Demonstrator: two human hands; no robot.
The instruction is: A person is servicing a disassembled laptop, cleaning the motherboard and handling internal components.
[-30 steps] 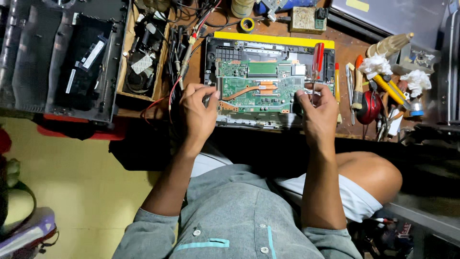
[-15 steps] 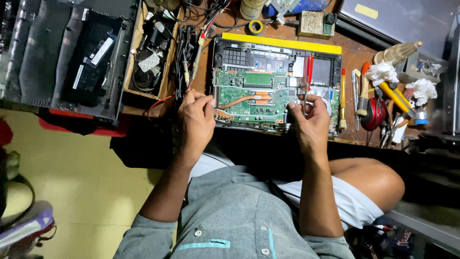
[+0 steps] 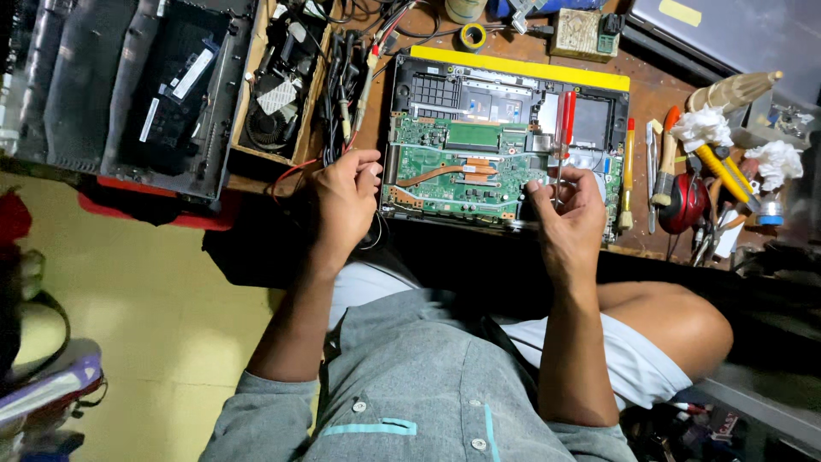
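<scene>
An opened laptop (image 3: 590,120) lies on the wooden bench with its green motherboard (image 3: 453,175) and copper heat pipe (image 3: 445,171) bare. My right hand (image 3: 571,224) hovers at the front right of the board. It grips a red-handled screwdriver (image 3: 567,120) that stands upright, with the handle above the fingers. My left hand (image 3: 345,198) has curled fingers pressed to the laptop's left edge, beside a bundle of black cables (image 3: 340,81).
A wooden tray (image 3: 306,115) with a fan and parts stands left of the laptop, and a black laptop cover (image 3: 111,94) lies further left. An orange screwdriver (image 3: 629,158), a brush (image 3: 660,171), a red round tool (image 3: 684,204) and a yellow-handled tool (image 3: 723,171) lie right. A tape roll (image 3: 472,36) sits behind.
My right hand has drawn back from the board toward its front edge, and the screwdriver still stands upright in it. My left hand stays at the laptop's left edge.
</scene>
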